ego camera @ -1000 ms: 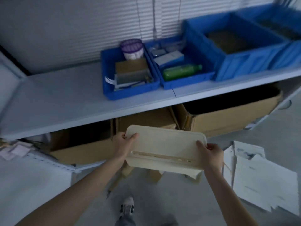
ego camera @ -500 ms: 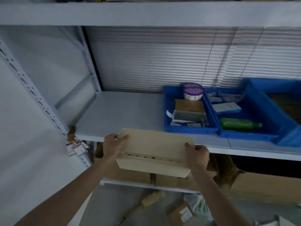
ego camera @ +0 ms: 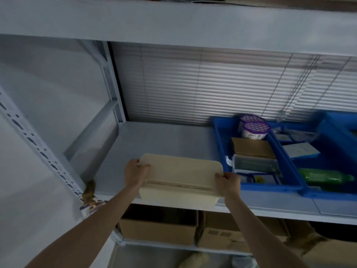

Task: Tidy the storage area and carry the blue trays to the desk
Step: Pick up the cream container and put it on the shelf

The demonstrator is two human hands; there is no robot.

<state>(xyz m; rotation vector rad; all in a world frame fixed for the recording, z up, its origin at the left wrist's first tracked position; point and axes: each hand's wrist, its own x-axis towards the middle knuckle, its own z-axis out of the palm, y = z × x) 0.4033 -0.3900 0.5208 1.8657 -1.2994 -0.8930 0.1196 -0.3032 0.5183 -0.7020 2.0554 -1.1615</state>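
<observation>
head view: the tidying step seems in hand. the left hand [ego camera: 135, 174] and right hand [ego camera: 228, 183], each closed on one end, hold a cream box [ego camera: 179, 177] at the shelf [ego camera: 154, 140] front edge, left of the blue tray [ego camera: 289, 187]. its long axis runs left-right, lid up. next, probably slide it level onto bare shelf.

shelf [ego camera: 158, 146]: painted metal, matt grey
cream box [ego camera: 179, 175]: looked plastic, smooth, matt
blue trays [ego camera: 270, 187]: plastic, slight sheen
lower boxes [ego camera: 158, 231]: brown cardboard
</observation>
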